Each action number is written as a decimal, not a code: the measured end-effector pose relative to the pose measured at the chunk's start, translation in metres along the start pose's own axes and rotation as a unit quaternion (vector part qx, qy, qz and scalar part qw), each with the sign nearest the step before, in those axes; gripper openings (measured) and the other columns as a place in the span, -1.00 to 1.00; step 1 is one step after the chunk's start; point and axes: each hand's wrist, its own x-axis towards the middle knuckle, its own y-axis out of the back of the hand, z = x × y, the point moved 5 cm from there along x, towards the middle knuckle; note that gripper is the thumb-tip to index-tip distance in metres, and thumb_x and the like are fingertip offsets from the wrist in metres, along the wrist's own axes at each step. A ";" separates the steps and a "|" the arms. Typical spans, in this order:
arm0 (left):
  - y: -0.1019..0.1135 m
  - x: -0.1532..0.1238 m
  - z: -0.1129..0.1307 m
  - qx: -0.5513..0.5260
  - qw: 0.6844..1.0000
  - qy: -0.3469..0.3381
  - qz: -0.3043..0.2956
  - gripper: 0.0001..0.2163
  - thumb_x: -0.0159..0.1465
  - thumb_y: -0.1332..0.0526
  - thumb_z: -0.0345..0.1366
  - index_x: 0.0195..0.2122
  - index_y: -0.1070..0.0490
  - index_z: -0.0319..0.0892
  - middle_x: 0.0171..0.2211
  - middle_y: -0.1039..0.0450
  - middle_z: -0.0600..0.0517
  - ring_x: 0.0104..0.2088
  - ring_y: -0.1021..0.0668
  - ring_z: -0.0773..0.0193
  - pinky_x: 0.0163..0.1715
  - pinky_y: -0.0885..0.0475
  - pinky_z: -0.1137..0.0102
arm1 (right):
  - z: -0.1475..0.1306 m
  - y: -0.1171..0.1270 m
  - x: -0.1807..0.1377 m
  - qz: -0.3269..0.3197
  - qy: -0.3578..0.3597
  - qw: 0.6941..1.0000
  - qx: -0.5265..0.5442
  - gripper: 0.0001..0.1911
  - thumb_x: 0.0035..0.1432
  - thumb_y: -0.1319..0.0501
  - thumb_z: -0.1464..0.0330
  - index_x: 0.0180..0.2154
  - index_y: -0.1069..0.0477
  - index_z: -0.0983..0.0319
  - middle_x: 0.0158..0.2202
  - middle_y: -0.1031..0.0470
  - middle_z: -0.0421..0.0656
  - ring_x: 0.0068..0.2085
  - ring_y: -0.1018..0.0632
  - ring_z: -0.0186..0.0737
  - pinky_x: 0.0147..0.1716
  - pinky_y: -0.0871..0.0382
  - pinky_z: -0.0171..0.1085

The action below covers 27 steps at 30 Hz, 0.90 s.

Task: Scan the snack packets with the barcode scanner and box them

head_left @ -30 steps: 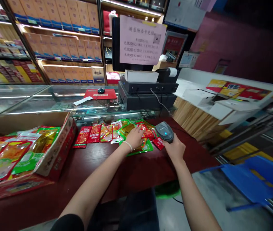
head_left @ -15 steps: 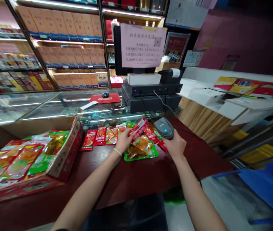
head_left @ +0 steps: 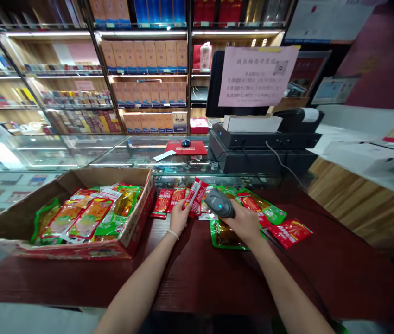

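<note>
My left hand [head_left: 180, 218] is closed on a red snack packet [head_left: 197, 196], holding it tilted up above the dark red counter [head_left: 197, 278]. My right hand [head_left: 244, 221] grips a grey barcode scanner [head_left: 219, 202] with a blue light, its head pointed at that packet. Beneath and around my hands lie several red and green snack packets [head_left: 263, 211], one red packet [head_left: 290, 232] off to the right.
A cardboard box [head_left: 127, 239] full of snack packets stands at the left on the counter. Behind is a glass display case [head_left: 79, 155], a black cash register with monitor and pink notice [head_left: 257, 76], and shelves of cartons. A scanner cable runs right.
My left hand lifted a red packet off the pile and raised it. My right hand swung the scanner leftward to face it. The camera view turned left.
</note>
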 end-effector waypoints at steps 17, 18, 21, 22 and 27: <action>-0.004 0.000 -0.009 0.009 1.000 0.012 -0.013 -0.77 0.26 -0.20 -0.23 -0.16 -0.52 -0.25 -0.24 -0.58 -0.07 -0.24 -0.58 0.19 -0.18 -0.42 0.37 | 0.003 -0.004 -0.016 -0.011 0.018 1.000 -0.008 -0.69 0.07 -0.24 0.26 -0.12 -0.49 0.20 -0.32 -0.64 -0.12 -0.39 -0.60 -0.09 -0.44 -0.24 -0.25; -0.004 0.000 -0.008 0.008 1.000 0.013 -0.014 -0.77 0.25 -0.21 -0.24 -0.16 -0.52 -0.25 -0.24 -0.59 -0.08 -0.23 -0.58 0.19 -0.17 -0.42 0.36 | 0.004 -0.004 -0.016 -0.016 0.014 1.000 -0.004 -0.68 0.08 -0.23 0.26 -0.11 -0.49 0.20 -0.30 -0.64 -0.12 -0.38 -0.60 -0.09 -0.43 -0.25 -0.25; -0.004 -0.001 -0.006 0.014 1.000 0.008 -0.014 -0.77 0.26 -0.20 -0.25 -0.14 -0.51 -0.25 -0.23 -0.59 -0.08 -0.23 -0.58 0.18 -0.15 -0.43 0.34 | 0.006 -0.005 -0.015 -0.025 0.003 1.000 0.009 -0.65 0.08 -0.22 0.26 -0.08 -0.48 0.19 -0.29 -0.64 -0.14 -0.36 -0.61 -0.08 -0.44 -0.26 -0.26; -0.003 -0.001 -0.004 0.019 1.000 0.002 -0.010 -0.77 0.26 -0.20 -0.26 -0.14 -0.51 -0.25 -0.22 -0.59 -0.09 -0.21 -0.58 0.18 -0.13 -0.43 0.33 | 0.007 -0.006 -0.015 -0.024 -0.001 1.000 0.010 -0.65 0.08 -0.22 0.25 -0.07 -0.48 0.18 -0.30 -0.64 -0.14 -0.36 -0.61 -0.08 -0.45 -0.25 -0.26; 0.000 0.000 0.032 0.029 0.999 -0.035 0.028 -0.75 0.30 -0.15 -0.30 -0.04 -0.48 -0.22 -0.06 -0.55 -0.12 -0.04 -0.55 0.15 0.03 -0.38 0.28 | 0.011 -0.002 -0.014 0.030 -0.012 0.999 0.002 -0.63 0.09 -0.19 0.23 -0.06 -0.49 0.20 -0.34 -0.63 -0.09 -0.36 -0.60 -0.04 -0.47 -0.27 -0.24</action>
